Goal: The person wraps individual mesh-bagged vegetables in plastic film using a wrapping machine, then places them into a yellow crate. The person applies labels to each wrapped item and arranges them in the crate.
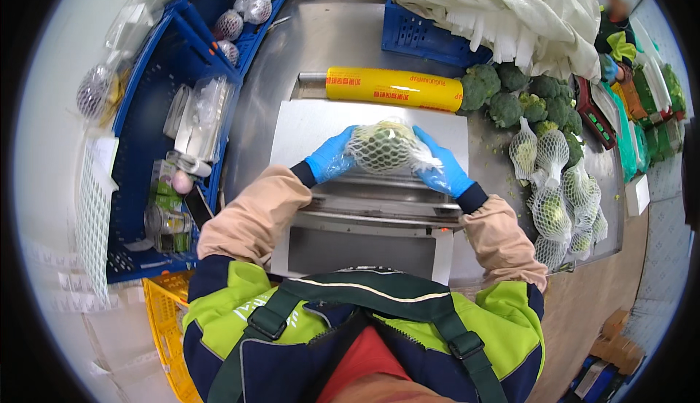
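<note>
Between my two hands is a broccoli head in a white foam net sleeve, held above the wrapping machine. My left hand, in a blue glove, is closed on its left side. My right hand, also gloved in blue, grips the gathered net end at the right. Below lies the machine's white top, with a metal bar along its near side. Just beyond my hands, a yellow roll of cling film lies crosswise.
Bare broccoli heads are piled at the back right, with several netted broccoli heads nearer me. Blue crates with netted produce and packages stand left. A white sack overhangs a blue crate. Another person is at far right.
</note>
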### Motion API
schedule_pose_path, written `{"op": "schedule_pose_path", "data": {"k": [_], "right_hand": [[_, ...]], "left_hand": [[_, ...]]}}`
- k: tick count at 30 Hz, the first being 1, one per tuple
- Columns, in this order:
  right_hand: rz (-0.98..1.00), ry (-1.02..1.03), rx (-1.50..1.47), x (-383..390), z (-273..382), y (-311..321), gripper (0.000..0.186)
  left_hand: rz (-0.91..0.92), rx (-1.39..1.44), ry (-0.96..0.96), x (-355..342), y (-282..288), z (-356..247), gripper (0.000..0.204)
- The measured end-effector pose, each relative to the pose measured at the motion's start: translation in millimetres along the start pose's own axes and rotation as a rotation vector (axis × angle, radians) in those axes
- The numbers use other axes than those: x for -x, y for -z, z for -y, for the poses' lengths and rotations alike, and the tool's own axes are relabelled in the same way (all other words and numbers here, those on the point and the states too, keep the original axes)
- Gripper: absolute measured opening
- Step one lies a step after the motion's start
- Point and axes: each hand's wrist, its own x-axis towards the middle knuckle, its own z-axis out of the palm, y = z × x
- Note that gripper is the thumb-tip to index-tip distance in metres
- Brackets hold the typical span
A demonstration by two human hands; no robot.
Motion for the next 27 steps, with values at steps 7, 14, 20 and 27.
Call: {"op": "schedule_pose_path", "data": {"k": [7,14,20,27], "right_hand": [[0.508,-0.121,-0.455,73.2,77.4,5.8,0.06],[0.728,-0.865,-0.768,115.9,70.0,-44.7,0.06],[0.352,-0.651,-1.201,173.1,19.6,-68.4,0.051],[-0.229,-0.595,-1.114,187.6,30.3,-99.2,0.039]], "left_hand": [[0.518,0.347,0.221,95.7,2.2,-63.1,0.043],[0.533,0.522,0.874,154.1,-40.5,-24.1,0.042],[0.148,0.748,0.848,197.2,-53.1,-24.0,0.041],[-0.329,0.737,0.583,221.8,-97.3,-23.3,0.041]]}}
